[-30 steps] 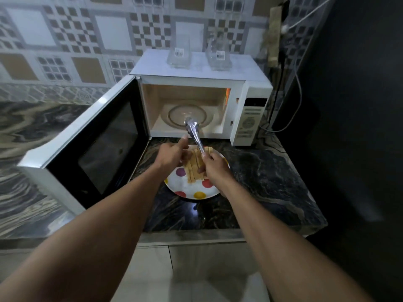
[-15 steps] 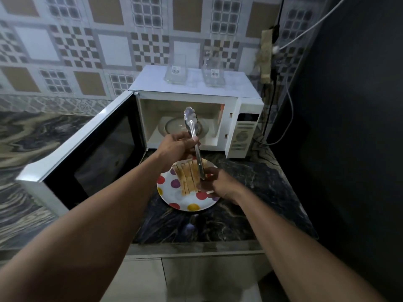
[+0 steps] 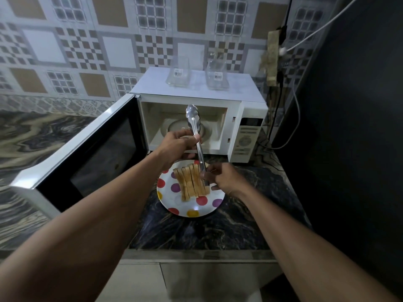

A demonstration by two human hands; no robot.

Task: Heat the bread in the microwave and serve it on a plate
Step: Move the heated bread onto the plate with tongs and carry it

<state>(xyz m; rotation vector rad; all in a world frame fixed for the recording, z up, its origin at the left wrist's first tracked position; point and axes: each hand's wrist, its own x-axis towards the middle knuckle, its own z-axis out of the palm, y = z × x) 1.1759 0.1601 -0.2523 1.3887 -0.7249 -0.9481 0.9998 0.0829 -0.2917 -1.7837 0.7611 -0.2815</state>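
Dark marbled counter (image 3: 218,232) carries the spotted plate (image 3: 174,201) directly before the microwave (image 3: 248,136), whose door (image 3: 91,153) stands open, with the turntable (image 3: 174,129) in view. The bread (image 3: 192,182) slices lean together on edge on the plate. We find the left hand (image 3: 176,144) curled round the tongs (image 3: 193,120) at mid-length, scalloped tips raised toward the cavity. The right hand (image 3: 222,177) pinches their lower end beside the bread. We judge the tongs reversed: turn the tips downward, settle one grip, then clamp the slices gently and evenly

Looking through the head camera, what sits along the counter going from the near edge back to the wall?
First the polka-dot plate holding bread → open microwave → clear containers on its top → tiled wall.
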